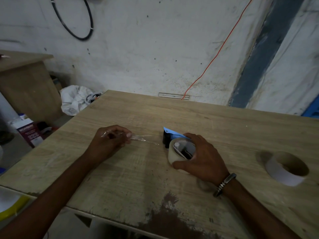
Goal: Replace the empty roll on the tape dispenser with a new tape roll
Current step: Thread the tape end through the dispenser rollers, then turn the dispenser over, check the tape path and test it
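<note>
A blue and black tape dispenser (pixel 170 135) lies on the wooden table (pixel 224 121), with a roll of clear tape (pixel 173 155) mounted on it. My right hand (pixel 202 156) grips the roll and the dispenser from the right. A strip of clear tape (pixel 145 139) stretches left from the dispenser's front end. My left hand (pixel 110 141) pinches the strip's free end, with some tape stuck across its fingers. An empty cardboard roll core (pixel 287 168) with a white outer face lies on the table at the right, apart from both hands.
A worn dark patch (pixel 165 219) marks the table's near edge. A second wooden desk (pixel 25 83) stands at the left, with a white plastic bag (pixel 76 99) and boxes (pixel 30 133) on the floor. An orange cable (pixel 219 49) runs down the wall behind.
</note>
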`<state>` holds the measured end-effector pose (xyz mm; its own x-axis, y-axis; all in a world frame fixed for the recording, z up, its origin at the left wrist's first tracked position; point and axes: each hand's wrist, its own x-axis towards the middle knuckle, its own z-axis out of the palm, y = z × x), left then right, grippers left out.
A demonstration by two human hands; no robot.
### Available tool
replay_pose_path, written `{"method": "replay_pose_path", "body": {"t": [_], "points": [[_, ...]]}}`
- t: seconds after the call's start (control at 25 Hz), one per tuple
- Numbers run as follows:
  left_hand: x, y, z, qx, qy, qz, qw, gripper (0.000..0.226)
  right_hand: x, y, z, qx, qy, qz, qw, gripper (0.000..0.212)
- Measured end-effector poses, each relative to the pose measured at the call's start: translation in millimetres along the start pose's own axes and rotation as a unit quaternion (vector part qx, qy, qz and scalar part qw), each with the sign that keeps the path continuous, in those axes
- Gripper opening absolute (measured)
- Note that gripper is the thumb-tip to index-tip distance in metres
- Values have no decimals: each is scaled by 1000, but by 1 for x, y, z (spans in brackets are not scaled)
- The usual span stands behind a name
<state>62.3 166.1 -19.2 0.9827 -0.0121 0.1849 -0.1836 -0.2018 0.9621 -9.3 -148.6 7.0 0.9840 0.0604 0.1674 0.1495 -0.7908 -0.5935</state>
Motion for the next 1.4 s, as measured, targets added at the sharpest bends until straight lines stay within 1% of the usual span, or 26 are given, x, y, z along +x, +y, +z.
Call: {"method": "replay_pose_path", "body": {"t": [0.08,0.16,0.2,0.28,0.36,0.4,0.44,0.48,0.52,0.56,0.6,0.64,0.68,0.72,0.84,0.92,1.0,1.04,1.12,1.16,1.2,1.24,1.28,1.32,1.36,1.4], "points": [[2,0,-6,13,41,-21,999,9,-2,1,-3,1,6,8,1000,106],[5,-2,-15,2,94,-52,994,17,-5,2,-5,-9,5,15,1000,109],[5,-3,-21,17,126,-66,990,21,-6,2,-7,-14,4,16,1000,110],[0,-1,-24,108,195,-77,972,26,-7,3,-7,-22,1,22,1000,112],[-17,10,-7,184,233,-42,954,22,-10,3,-6,-35,1,28,999,115],[-30,20,10,184,227,-16,956,16,-13,1,-6,-52,5,28,998,117],[-42,30,28,156,205,-1,966,18,-16,-1,-6,-76,14,27,997,119],[-55,43,45,105,174,-13,979,32,-21,-5,-7,-102,25,25,994,120],[-66,57,60,43,136,-54,988,48,-26,-10,-7,-128,38,22,991,120],[-73,69,70,-13,83,-121,989,61,-31,-13,-7,-152,53,17,987,118],[-77,78,80,-50,16,-198,979,70,-37,-16,-6,-171,70,10,983,117],[-78,85,88,-71,-62,-270,958,77,-42,-16,-5,-185,92,-4,978,114],[-77,87,95,-93,-125,-319,935,81,-46,-16,-3,-196,117,-22,973,112],[-72,87,104,-115,-145,-339,923,83,-50,-15,-1,-203,146,-44,967,109],[-52,83,119,-160,-83,-335,925,88,-56,-12,0,-204,212,-101,950,99],[-39,78,119,-200,-113,-346,910,93,-58,-9,0,-228,217,-154,937,93],[-36,76,116,-262,-138,-357,886,82,-59,-2,2,-267,177,-228,919,90],[-36,75,116,-295,-131,-358,876,73,-59,0,2,-283,152,-251,913,92],[-38,69,116,-345,-93,-346,867,56,-60,0,-4,-290,112,-269,912,96],[-37,66,116,-362,-71,-337,866,52,-61,-1,-6,-275,93,-272,917,97],[-38,64,116,-379,-56,-330,863,49,-63,-5,-8,-232,74,-268,932,97],[-37,63,116,-393,-54,-324,859,48,-66,-12,-11,-154,58,-241,957,92],[-38,64,116,-403,-64,-313,858,47,-67,-18,-13,-51,52,-188,980,83],[-38,65,117,-405,-80,-296,861,45,-67,-24,-15,53,54,-112,991,74],[-37,68,117,-394,-100,-272,872,45,-64,-30,-19,150,41,-20,988,70],[-37,73,117,-377,-120,-246,885,45,-60,-34,-21,238,-8,65,969,72]]}}
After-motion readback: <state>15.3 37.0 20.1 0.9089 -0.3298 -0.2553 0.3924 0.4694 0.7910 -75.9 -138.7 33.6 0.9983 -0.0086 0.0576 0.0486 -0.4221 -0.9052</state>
